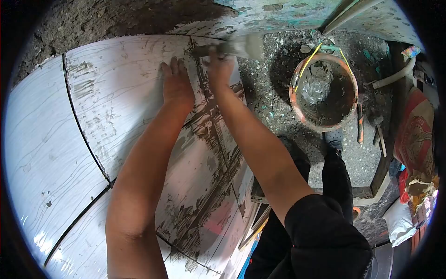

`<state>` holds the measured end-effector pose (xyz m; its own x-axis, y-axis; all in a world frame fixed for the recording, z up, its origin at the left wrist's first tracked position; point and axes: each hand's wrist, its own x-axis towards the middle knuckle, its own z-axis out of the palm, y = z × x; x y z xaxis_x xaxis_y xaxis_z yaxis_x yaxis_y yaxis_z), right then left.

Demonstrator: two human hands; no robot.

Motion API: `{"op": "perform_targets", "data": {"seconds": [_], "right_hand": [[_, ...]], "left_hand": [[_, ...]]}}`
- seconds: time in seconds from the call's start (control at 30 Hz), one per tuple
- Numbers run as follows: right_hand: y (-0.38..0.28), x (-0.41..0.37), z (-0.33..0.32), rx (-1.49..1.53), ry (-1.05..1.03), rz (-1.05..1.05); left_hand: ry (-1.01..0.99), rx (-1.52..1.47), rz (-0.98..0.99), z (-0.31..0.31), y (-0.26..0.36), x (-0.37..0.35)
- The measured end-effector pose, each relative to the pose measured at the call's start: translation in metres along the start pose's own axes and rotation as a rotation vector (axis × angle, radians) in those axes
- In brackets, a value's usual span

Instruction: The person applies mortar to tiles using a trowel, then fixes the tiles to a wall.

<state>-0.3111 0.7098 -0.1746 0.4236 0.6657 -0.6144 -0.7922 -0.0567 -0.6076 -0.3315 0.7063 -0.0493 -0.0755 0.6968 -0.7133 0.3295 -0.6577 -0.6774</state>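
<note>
My left hand (178, 86) lies flat on a white tile (111, 88) with its fingers stretched out and nothing under them but the tile. Beside it, my right hand (220, 72) is closed around the dark handle of a putty knife (253, 47). Its broad grey blade is blurred by motion and points right, past the tile edge. Dark wet grout (200, 74) fills the joint just left of my right hand. Grey smears of it cover the tiles below, between my arms.
An orange-rimmed bucket (293, 100) of grey mix stands on the rough speckled floor at right. An orange-handled tool (360, 123) and a hammer-like tool (381, 137) lie beside it. A red sack (416, 135) is at far right. Rough walls border the top.
</note>
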Motion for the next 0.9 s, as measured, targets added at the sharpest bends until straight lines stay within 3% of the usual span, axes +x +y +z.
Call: {"op": "perform_targets", "data": {"seconds": [0.03, 0.17, 0.27, 0.37, 0.47, 0.57, 0.67, 0.77, 0.87, 0.9], "right_hand": [[0.002, -0.002, 0.002, -0.074, -0.043, -0.07], [-0.007, 0.004, 0.0, 0.126, -0.042, 0.132], [0.025, 0.008, -0.014, -0.177, 0.034, -0.096], [-0.003, 0.015, -0.053, -1.04, -0.116, -0.214], [-0.014, 0.034, -0.076, -1.289, -0.594, -0.07], [0.013, 0.068, -0.069, -1.463, -0.901, -0.235], [-0.024, 0.056, -0.031, -1.588, -0.955, -0.234], [-0.061, 0.028, -0.026, -1.442, -0.846, 0.007], [-0.087, 0.001, -0.044, -1.503, -0.932, 0.222], [-0.079, -0.013, -0.056, -1.427, -0.858, 0.17]], "left_hand": [[-0.001, -0.015, 0.007, 0.002, 0.0, 0.0], [0.008, -0.045, 0.018, 0.003, -0.006, -0.002], [0.035, -0.063, 0.029, 0.007, -0.005, -0.001], [0.077, -0.047, 0.025, 0.012, -0.007, -0.003], [0.103, -0.041, 0.023, 0.011, -0.005, -0.001], [0.13, -0.065, 0.017, 0.017, -0.003, 0.0], [0.129, -0.098, 0.009, 0.014, -0.006, 0.0], [0.145, -0.058, 0.012, 0.019, -0.003, 0.003], [0.098, -0.008, 0.032, 0.015, -0.005, -0.001], [0.072, 0.004, 0.042, 0.011, -0.006, -0.002]]}}
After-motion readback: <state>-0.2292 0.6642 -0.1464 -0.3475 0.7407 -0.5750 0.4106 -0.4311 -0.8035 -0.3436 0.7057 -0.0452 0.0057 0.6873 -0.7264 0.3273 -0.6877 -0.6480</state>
